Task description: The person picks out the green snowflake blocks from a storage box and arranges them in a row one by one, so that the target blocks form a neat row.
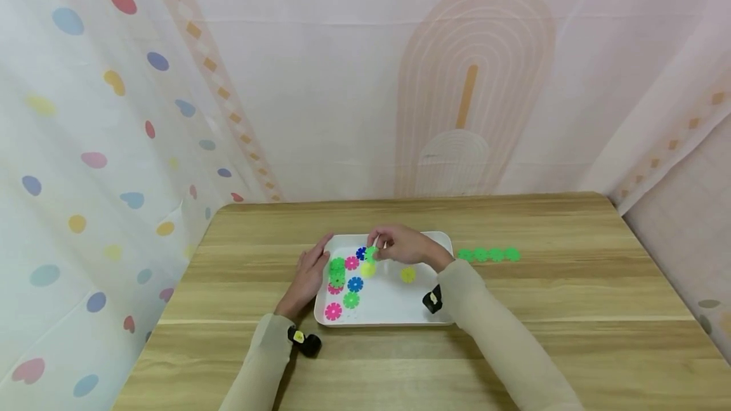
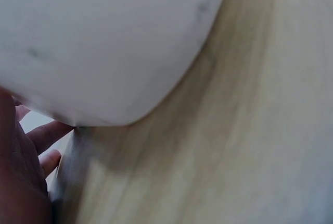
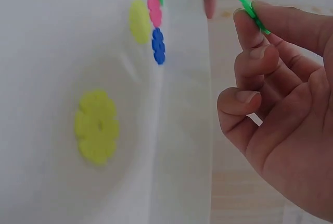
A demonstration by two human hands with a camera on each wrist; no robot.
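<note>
Green disc point(image 3: 251, 10) sits pinched between my right hand's point(image 1: 402, 245) thumb and fingertips, held above the tray's point(image 1: 394, 313) far edge, near the middle. My left hand point(image 1: 308, 274) lies with straight fingers against the tray's left edge, holding nothing. Pink, blue, green and yellow discs lie in the tray's left half, one yellow disc point(image 1: 408, 274) toward its right. A green row point(image 1: 489, 255) lies on the tabletop beyond the tray's right edge.

One white tray point(image 1: 394, 313), two hands, four green discs point(image 1: 488, 255) in a row beside it
</note>
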